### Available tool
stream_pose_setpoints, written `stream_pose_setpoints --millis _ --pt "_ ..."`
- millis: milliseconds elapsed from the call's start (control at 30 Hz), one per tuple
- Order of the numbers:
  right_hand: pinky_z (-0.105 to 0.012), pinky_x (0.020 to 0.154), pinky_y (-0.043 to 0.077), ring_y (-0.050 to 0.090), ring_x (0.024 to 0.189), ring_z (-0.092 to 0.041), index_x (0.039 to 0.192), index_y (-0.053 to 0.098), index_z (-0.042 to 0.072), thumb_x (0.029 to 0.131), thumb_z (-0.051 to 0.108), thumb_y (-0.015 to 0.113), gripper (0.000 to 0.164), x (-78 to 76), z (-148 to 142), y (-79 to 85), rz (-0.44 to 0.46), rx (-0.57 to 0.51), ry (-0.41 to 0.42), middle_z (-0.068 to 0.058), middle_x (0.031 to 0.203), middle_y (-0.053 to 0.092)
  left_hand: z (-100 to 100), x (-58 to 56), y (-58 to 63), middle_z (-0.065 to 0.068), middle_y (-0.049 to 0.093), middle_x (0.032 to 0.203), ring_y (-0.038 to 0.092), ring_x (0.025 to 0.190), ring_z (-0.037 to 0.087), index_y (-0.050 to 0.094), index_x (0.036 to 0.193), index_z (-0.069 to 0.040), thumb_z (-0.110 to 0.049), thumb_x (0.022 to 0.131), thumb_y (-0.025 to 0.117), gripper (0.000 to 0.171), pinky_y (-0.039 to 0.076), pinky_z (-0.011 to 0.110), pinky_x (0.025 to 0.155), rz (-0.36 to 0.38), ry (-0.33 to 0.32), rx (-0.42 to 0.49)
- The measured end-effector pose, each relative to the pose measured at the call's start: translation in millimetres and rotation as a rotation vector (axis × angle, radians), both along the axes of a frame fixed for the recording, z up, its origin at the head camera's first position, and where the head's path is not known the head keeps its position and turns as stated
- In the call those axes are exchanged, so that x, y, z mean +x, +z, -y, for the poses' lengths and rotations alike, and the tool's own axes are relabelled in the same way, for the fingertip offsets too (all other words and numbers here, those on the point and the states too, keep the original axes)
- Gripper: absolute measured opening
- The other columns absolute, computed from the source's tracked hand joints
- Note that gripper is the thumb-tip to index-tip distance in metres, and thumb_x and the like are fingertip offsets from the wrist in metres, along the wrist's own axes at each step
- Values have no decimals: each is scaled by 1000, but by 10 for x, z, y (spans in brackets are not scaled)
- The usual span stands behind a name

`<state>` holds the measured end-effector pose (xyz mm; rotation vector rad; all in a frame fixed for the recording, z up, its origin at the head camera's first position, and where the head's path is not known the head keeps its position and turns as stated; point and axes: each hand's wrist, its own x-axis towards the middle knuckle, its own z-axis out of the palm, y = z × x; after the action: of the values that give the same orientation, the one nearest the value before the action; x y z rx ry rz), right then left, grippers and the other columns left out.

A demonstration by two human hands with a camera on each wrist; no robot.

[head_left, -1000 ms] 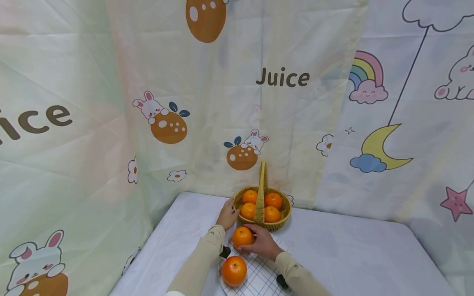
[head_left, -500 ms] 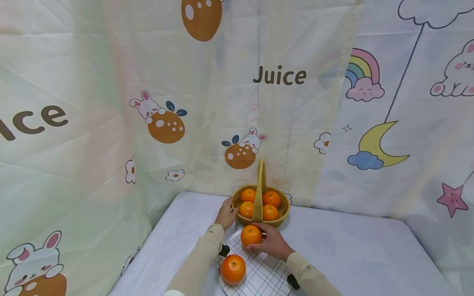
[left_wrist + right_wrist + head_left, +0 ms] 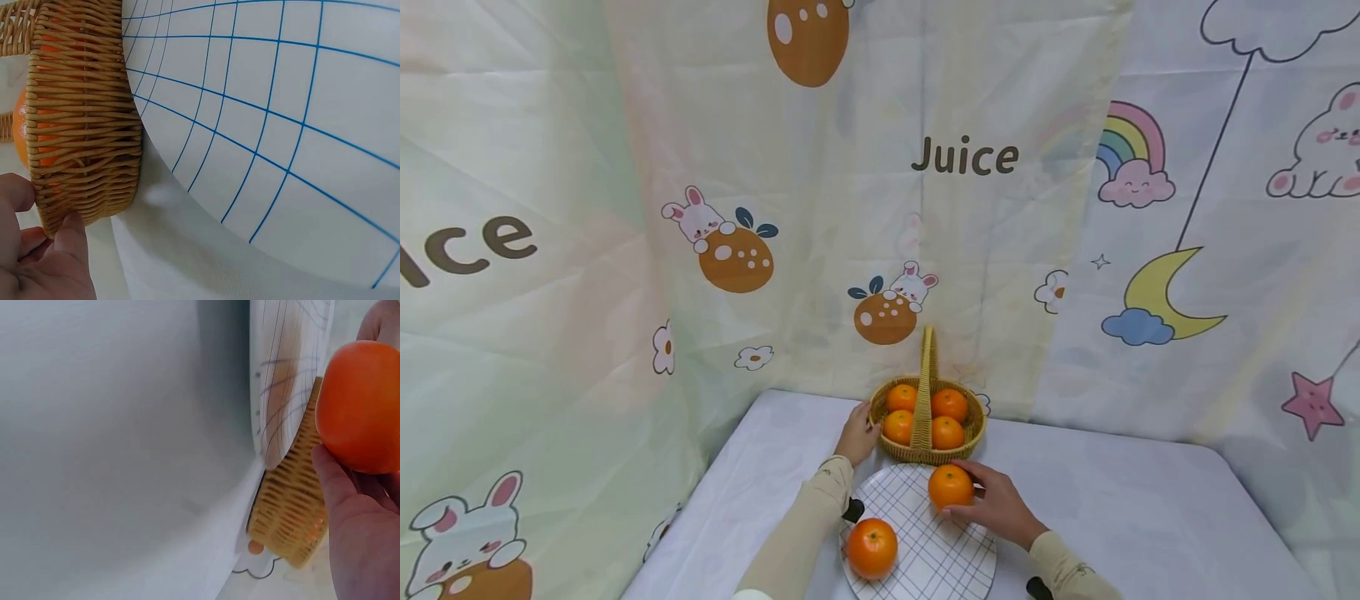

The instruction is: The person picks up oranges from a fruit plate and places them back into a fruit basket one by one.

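My left hand [image 3: 856, 437] grips the left side of a wicker basket [image 3: 928, 457], its thumb against the outer wall in the left wrist view. Several oranges [image 3: 949, 405] sit inside, on both sides of the basket's tall handle [image 3: 922, 408]. An orange [image 3: 951, 487] is held by my right hand [image 3: 1002, 507], thumb and fingers around its right side, over the far right part of a round plate [image 3: 928, 554] with blue grid lines. Another orange [image 3: 872, 548] rests at the plate's left. Close up in the right wrist view, the held orange [image 3: 362, 409] appears above the plate's surface.
A white cloth covers the table [image 3: 1120, 517]. Printed curtains [image 3: 820, 208] hang behind the basket and along both sides. A small black piece [image 3: 853, 510] shows at the left wrist and a similar black piece [image 3: 1037, 588] at the right wrist.
My right hand has carried its orange rightward over the plate, away from the left hand. The left hand stays at the basket, and the other oranges have kept their places.
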<state>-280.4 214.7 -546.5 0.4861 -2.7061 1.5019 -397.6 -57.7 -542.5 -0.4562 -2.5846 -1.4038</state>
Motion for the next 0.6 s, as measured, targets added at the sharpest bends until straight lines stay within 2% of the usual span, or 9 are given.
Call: stream_pose_setpoints --millis 167,333,600 --pt "-32 88 56 58 114 -28 136 55 7 71 39 87 79 8 -41 62 -24 -23 -38 -11 132 57 -13 17 8 31 32 148 44 130 42 35 143 15 -1 96 55 53 43 48 103 18 7 12" --pt "-32 87 56 59 113 -27 136 56 8 69 38 88 79 -30 -53 167 -34 -34 -66 -9 132 58 -23 17 15 31 32 148 44 130 41 35 142 16 0 96 54 53 43 47 104 5 9 2" --pt "-36 90 55 59 112 -27 137 55 7 68 38 88 82 -178 -94 389 -39 -45 -93 -10 133 56 -16 25 2 30 33 147 45 129 42 35 143 15 0 96 54 52 44 47 104 7 11 23"
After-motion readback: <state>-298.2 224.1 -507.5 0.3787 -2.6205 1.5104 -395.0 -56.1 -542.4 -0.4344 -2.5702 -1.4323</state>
